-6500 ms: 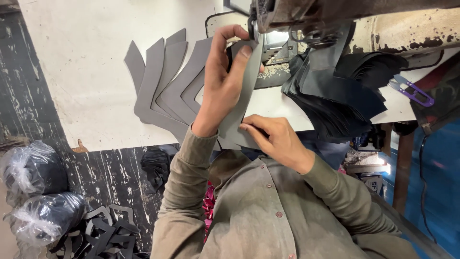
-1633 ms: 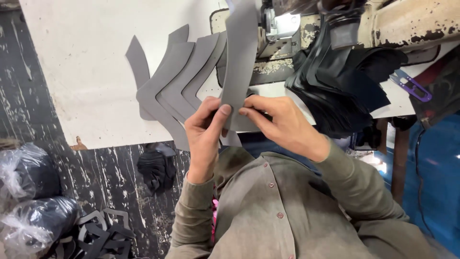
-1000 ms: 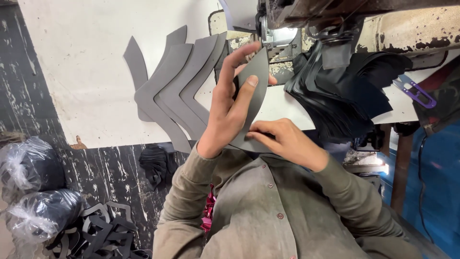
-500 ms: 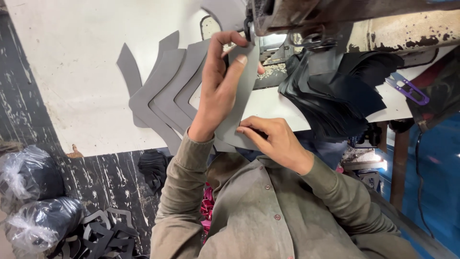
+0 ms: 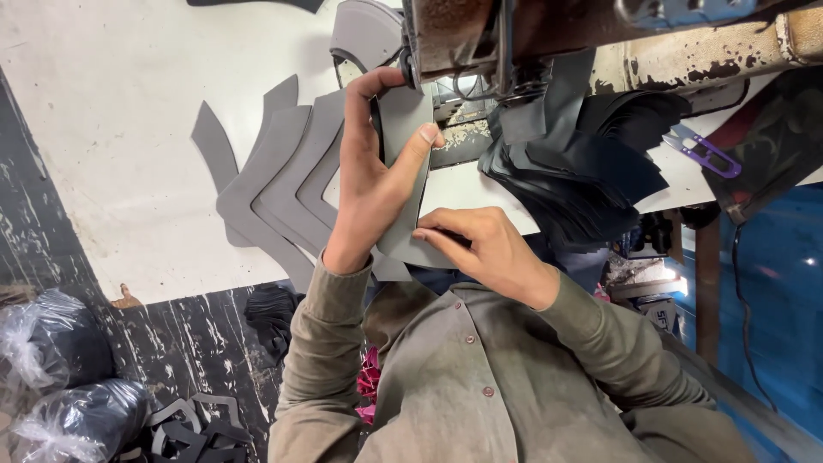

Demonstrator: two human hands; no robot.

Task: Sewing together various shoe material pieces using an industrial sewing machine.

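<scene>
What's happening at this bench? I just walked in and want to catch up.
A person is at a sewing machine. The left hand presses a curved grey piece up near the needle area, while the right hand pinches its lower end. More grey pieces lie fanned on the white table, and a stack of black pieces sits beside the machine.

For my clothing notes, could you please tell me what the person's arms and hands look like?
Both arms wear long olive-green sleeves of a buttoned shirt, cuffs ending at the wrists. The left hand and right hand are bare: no gloves, rings or watch visible.
</scene>
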